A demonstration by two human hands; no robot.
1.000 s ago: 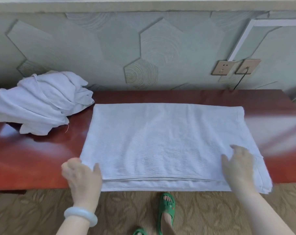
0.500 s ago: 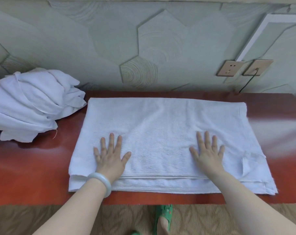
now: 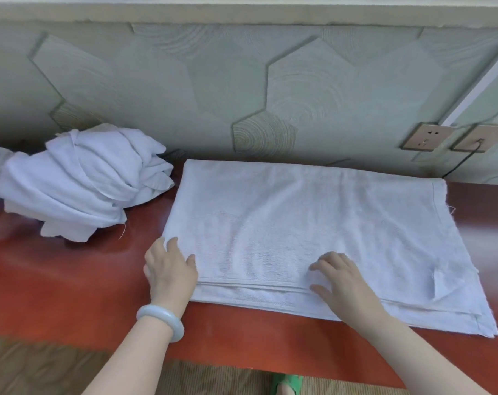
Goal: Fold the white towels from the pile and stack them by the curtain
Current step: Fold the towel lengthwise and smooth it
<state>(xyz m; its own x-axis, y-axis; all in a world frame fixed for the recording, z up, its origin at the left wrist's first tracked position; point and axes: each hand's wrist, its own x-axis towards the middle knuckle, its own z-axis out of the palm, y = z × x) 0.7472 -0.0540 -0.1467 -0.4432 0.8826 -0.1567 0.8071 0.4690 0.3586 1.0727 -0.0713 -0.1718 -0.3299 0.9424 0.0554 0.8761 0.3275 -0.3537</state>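
Bare table lies left of the spread towel; crumpled pile blocks far left; wall close behind.

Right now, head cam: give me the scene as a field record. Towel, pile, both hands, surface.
towel: white, folded in layers, flat on the table, layered edges toward the person
pile: unfolded white towels, bunched, left of the flat towel
left hand: at the towel's near left corner, fingers on its edge; grip unclear
right hand: resting on the towel near its front edge, fingers spread
table: red-brown, glossy, against the wall
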